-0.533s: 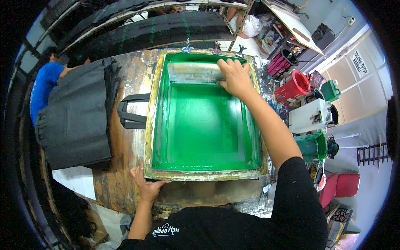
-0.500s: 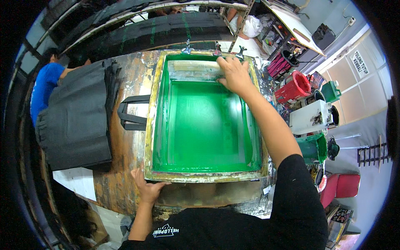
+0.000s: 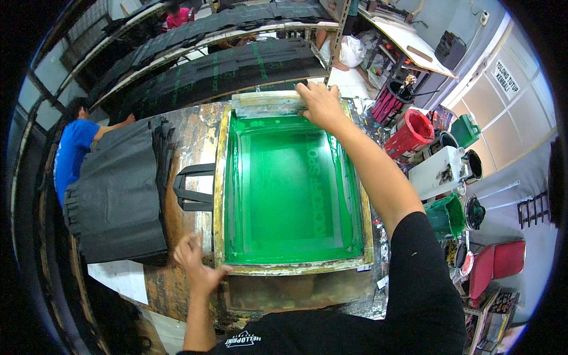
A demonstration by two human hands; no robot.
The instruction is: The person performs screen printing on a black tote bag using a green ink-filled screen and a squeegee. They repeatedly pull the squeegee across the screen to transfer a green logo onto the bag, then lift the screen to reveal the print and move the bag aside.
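Note:
A wooden-framed printing screen (image 3: 296, 270) lies on the stained worktable, its mesh (image 3: 278, 189) coated in wet green ink. At its far end, my right hand (image 3: 323, 107) is closed over the right part of a wide squeegee (image 3: 266, 104), which leans against the far frame bar. My left hand (image 3: 198, 266) is beside the near left corner of the frame, fingers apart, holding nothing. From under the frame's left side stick out the black handles (image 3: 195, 170) of a bag; the rest of it is hidden.
A stack of black bags (image 3: 115, 198) lies to the left, with a person in a blue shirt (image 3: 77, 148) beyond it. Racks of printed black bags (image 3: 219, 71) stand behind. Along the right are a red bucket (image 3: 412, 133), a white jug (image 3: 435, 168) and a green bucket (image 3: 445, 214).
The squeegee has gone from inside the far end up onto the far frame bar, with my right hand on it. My left hand has come slightly away from the frame corner. The view has shifted.

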